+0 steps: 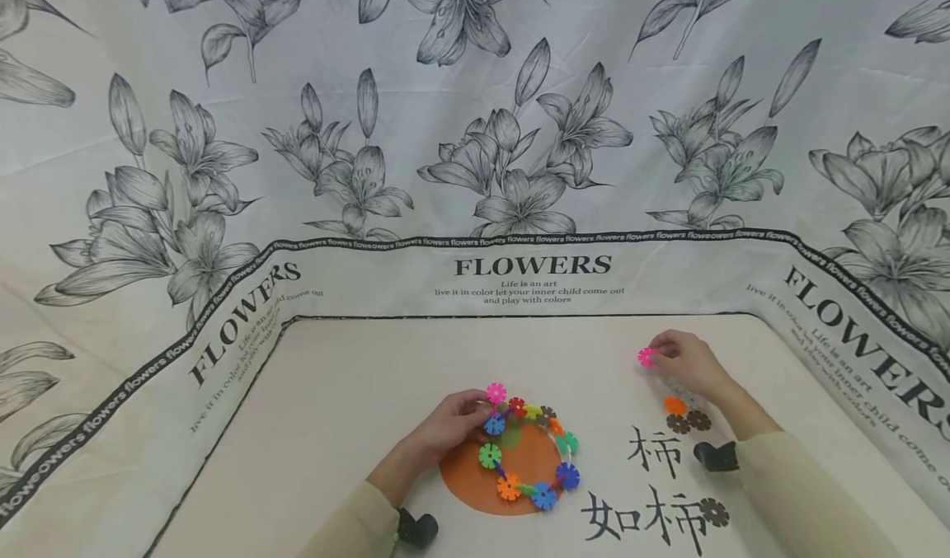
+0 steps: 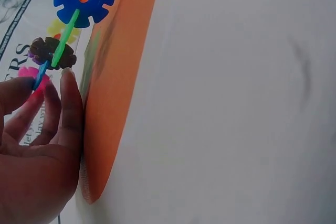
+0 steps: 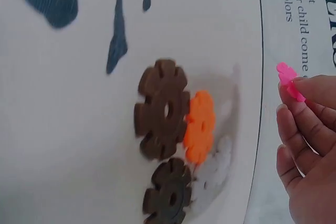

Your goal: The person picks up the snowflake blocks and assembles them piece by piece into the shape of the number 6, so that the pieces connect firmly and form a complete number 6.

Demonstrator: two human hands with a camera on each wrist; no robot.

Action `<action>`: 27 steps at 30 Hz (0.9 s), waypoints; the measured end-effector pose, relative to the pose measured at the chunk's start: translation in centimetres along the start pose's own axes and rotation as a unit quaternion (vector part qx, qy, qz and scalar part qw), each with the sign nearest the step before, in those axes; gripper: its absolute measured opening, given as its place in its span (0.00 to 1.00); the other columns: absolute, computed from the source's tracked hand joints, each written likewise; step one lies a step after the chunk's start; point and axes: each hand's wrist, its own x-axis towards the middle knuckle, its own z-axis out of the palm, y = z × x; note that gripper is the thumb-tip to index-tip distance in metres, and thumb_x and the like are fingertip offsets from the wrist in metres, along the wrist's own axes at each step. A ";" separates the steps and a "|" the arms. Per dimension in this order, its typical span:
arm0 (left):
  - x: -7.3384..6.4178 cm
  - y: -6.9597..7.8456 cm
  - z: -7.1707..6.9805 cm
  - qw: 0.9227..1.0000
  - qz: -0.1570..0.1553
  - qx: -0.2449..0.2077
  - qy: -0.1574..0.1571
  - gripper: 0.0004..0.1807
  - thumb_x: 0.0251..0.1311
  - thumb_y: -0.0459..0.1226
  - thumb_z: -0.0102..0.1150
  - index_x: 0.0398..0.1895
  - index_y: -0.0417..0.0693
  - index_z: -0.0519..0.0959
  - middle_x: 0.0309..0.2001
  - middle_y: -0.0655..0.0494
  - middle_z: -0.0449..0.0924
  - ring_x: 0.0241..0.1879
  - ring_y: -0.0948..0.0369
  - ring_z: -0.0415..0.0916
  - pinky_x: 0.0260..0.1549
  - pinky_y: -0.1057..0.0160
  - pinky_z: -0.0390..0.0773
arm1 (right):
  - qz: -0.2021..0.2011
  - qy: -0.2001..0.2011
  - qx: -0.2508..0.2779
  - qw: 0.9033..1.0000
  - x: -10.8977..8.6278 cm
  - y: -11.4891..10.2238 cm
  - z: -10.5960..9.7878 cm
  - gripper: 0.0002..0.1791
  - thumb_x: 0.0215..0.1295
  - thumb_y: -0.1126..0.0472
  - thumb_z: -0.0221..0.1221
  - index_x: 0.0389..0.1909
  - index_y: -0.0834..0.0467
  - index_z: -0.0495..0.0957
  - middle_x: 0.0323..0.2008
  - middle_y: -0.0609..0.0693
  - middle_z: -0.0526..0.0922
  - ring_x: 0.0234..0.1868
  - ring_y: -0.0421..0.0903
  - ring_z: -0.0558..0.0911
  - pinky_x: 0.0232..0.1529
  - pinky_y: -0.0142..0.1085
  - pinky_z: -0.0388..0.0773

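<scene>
I'm watching a person linking notched snowflake discs, and the work is looking well along: the multicoloured disc chain (image 1: 544,495) is already curving into a ring just to the right of the left hand (image 1: 448,428). That hand is pinching it between thumb and fingers near a pink end disc (image 1: 496,392) and a blue disc (image 1: 494,424). Whether the ring is fully closing there, I cannot tell. The chain is lying partly over an orange printed circle (image 1: 458,485).

The right hand (image 1: 688,362) is holding a single pink disc (image 1: 646,358) between thumb and forefinger, well apart from the chain, so that piece is not yet joined.

Other pieces are lying loose: an orange disc (image 1: 674,406), two brown discs (image 3: 164,109) and a translucent disc (image 3: 214,174) are clustering on the person's side of the right hand, and another brown disc (image 1: 715,513) is sitting nearer the person, by the brushed characters (image 1: 641,517). As for containers, I'm seeing none; the loose discs are resting directly on the pale cloth (image 1: 356,368).
</scene>
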 end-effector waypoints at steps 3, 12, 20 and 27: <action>0.0 0.0 0.0 1.000 0.006 0.003 0.000 0.16 0.74 0.37 0.57 0.60 0.41 0.77 0.48 0.50 0.81 0.43 0.57 0.81 0.46 0.59 0.85 | -0.022 -0.001 0.019 1.000 0.0 -1.7 0.4 0.14 0.71 0.64 0.62 0.50 0.71 0.78 0.42 0.61 0.85 0.45 0.57 0.83 0.46 0.50 0.82; 0.1 -0.1 0.0 1.000 0.013 -0.019 0.009 0.16 0.73 0.35 0.58 0.61 0.42 0.76 0.53 0.51 0.82 0.56 0.53 0.80 0.59 0.52 0.79 | -0.056 -0.086 0.144 0.984 0.0 -7.8 3.6 0.15 0.70 0.65 0.63 0.53 0.69 0.80 0.43 0.59 0.86 0.40 0.57 0.86 0.42 0.47 0.84; 0.3 -0.4 0.1 0.998 -0.002 -0.064 0.021 0.17 0.73 0.42 0.59 0.59 0.44 0.78 0.50 0.50 0.85 0.52 0.53 0.84 0.56 0.54 0.81 | -0.083 -0.135 0.215 0.964 0.2 -12.4 7.1 0.13 0.71 0.66 0.61 0.53 0.68 0.80 0.43 0.59 0.86 0.42 0.61 0.86 0.48 0.52 0.84; 0.6 -0.3 0.1 0.997 -0.013 -0.073 0.034 0.17 0.73 0.44 0.60 0.57 0.44 0.80 0.49 0.50 0.86 0.49 0.55 0.85 0.53 0.57 0.82 | -0.101 -0.154 0.225 0.957 0.7 -14.5 9.2 0.13 0.72 0.68 0.59 0.52 0.70 0.80 0.41 0.61 0.85 0.43 0.63 0.87 0.47 0.48 0.85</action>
